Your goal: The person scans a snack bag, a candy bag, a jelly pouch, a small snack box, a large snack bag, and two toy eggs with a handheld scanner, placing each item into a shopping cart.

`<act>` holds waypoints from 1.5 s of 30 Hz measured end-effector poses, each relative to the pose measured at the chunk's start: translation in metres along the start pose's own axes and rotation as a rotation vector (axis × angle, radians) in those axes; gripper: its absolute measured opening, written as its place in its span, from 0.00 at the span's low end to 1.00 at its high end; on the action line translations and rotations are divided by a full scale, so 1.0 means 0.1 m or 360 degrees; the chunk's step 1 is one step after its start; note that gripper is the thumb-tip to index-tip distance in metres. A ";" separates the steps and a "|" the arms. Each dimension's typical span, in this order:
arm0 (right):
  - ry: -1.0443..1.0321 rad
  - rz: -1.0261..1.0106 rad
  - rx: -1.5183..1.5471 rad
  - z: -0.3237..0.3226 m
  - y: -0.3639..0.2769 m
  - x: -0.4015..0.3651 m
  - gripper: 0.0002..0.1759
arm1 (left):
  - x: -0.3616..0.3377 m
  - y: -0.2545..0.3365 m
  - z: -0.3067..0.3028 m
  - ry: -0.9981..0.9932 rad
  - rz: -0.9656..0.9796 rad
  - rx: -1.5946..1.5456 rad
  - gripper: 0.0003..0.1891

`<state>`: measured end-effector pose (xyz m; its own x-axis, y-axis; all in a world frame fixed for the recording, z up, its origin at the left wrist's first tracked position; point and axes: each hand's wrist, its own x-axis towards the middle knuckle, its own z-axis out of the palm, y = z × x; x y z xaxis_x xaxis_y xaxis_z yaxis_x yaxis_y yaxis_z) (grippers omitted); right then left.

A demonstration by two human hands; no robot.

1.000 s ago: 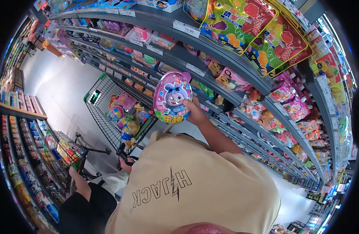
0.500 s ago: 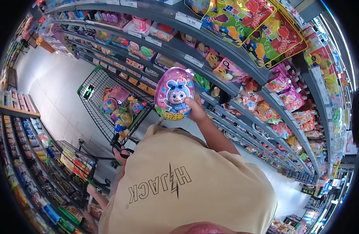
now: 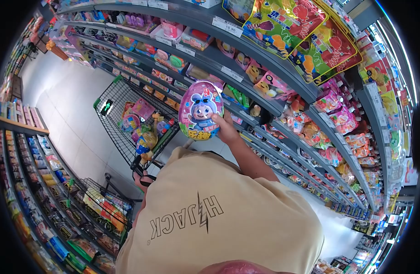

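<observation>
My right hand [image 3: 226, 128] grips a large purple surprise egg [image 3: 202, 111] with a blue-haired cartoon figure on its front. The thumb presses on the front of the egg, and the other fingers are mostly hidden behind it. Lower left, my left hand [image 3: 140, 181] is closed on the handle of a shopping cart [image 3: 113, 137], with a black strap across the hand. Inside the cart lie several colourful packaged toys [image 3: 133, 119], among them a pink pack and a yellow, round-bodied one. The egg hangs in the air beside the cart's near right corner.
Long shelves [image 3: 173, 41] of toys and sweets run along the right, with yellow snack bags [image 3: 287, 27] hanging in front. Lower shelves [image 3: 41, 182] stand to the left. A second cart [image 3: 105, 201] is close by at lower left. A tiled aisle [image 3: 59, 91] stretches ahead.
The egg in my right hand has shifted slightly left. The second cart has moved right, closer to my body, and the other person's hand on it is now out of sight.
</observation>
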<state>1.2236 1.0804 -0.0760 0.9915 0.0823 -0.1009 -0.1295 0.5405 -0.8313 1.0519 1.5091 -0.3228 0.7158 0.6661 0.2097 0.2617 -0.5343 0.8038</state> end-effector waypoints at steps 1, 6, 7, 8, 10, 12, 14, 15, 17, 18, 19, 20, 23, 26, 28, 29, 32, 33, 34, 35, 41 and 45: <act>0.0004 0.0009 -0.0005 0.01 0.00 0.00 0.37 | 0.00 0.03 -0.01 -0.0027 -0.0028 -0.0004 0.19; 0.0021 0.0004 0.0034 -0.06 0.03 0.05 0.34 | -0.01 0.15 -0.08 -0.0119 -0.0199 -0.0041 0.19; 0.0037 0.0015 0.0084 -0.06 0.02 0.06 0.33 | -0.01 0.18 -0.09 -0.0137 -0.0237 -0.0058 0.19; 0.0070 0.0028 0.0101 -0.07 0.02 0.06 0.32 | -0.02 0.21 -0.11 -0.0158 -0.0276 -0.0070 0.19; 0.0131 0.0053 0.0133 -0.06 -0.01 0.04 0.31 | -0.02 0.33 -0.16 -0.0196 -0.0362 -0.0092 0.18; 0.0100 0.0054 0.0122 -0.14 0.03 0.07 0.32 | 0.00 0.47 -0.19 -0.0221 -0.0444 -0.0119 0.18; 0.0090 0.0031 0.0103 -0.14 0.03 0.08 0.32 | 0.01 0.65 -0.22 -0.0233 -0.0491 -0.0139 0.18; 0.0073 0.0013 0.0149 -0.17 0.04 0.08 0.32 | 0.01 0.71 -0.23 -0.0228 -0.0487 -0.0151 0.18; 0.0033 -0.0020 0.0238 -0.24 0.10 0.14 0.32 | 0.01 0.79 -0.25 -0.0218 -0.0479 -0.0177 0.16; -0.0010 -0.0042 0.0243 -0.24 0.07 0.15 0.30 | 0.00 0.75 -0.24 -0.0190 -0.0434 -0.0242 0.16; -0.0018 -0.0036 0.0241 -0.28 0.07 0.18 0.30 | 0.00 0.54 -0.20 -0.0168 -0.0351 -0.0162 0.16; -0.0022 -0.0026 0.0240 -0.33 0.10 0.20 0.29 | 0.00 0.33 -0.15 -0.0148 -0.0273 -0.0076 0.15; 0.0005 -0.0007 0.0274 -0.30 0.08 0.24 0.28 | 0.01 0.24 -0.14 -0.0265 -0.0464 0.0021 0.16; 0.0032 -0.0019 0.0294 -0.40 0.15 0.32 0.30 | 0.00 0.15 -0.16 -0.0278 -0.0467 0.0026 0.17; 0.0010 0.0002 0.0304 -0.48 0.19 0.39 0.31 | 0.01 0.18 -0.16 -0.0271 -0.0409 0.0048 0.17; 0.0001 0.0011 0.0312 -0.51 0.21 0.42 0.31 | 0.00 0.20 -0.15 -0.0274 -0.0403 0.0046 0.17; -0.0015 0.0000 0.0333 -0.42 0.12 0.45 0.32 | 0.03 0.21 -0.16 -0.0267 -0.0403 0.0048 0.18; -0.0037 -0.0008 0.0347 -0.39 0.09 0.47 0.32 | 0.04 0.23 -0.16 -0.0261 -0.0419 0.0046 0.18; -0.0066 -0.0017 0.0337 -0.36 0.05 0.49 0.33 | 0.04 0.25 -0.17 -0.0253 -0.0437 0.0047 0.18; -0.0095 -0.0022 0.0329 -0.34 0.02 0.52 0.33 | 0.03 0.26 -0.18 -0.0244 -0.0457 0.0051 0.18; -0.0100 -0.0085 0.0297 -0.38 0.02 0.67 0.32 | 0.03 0.13 -0.14 -0.0233 -0.0433 0.0109 0.16; -0.0145 -0.0040 0.0216 -0.50 0.04 0.75 0.38 | 0.00 -0.27 -0.07 -0.0199 -0.0329 0.0030 0.19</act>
<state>1.2982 1.0468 -0.1144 0.9899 0.1397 -0.0259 -0.1116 0.6511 -0.7507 1.0406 1.5274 -0.3408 0.7200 0.6933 -0.0300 0.4224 -0.4036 0.8116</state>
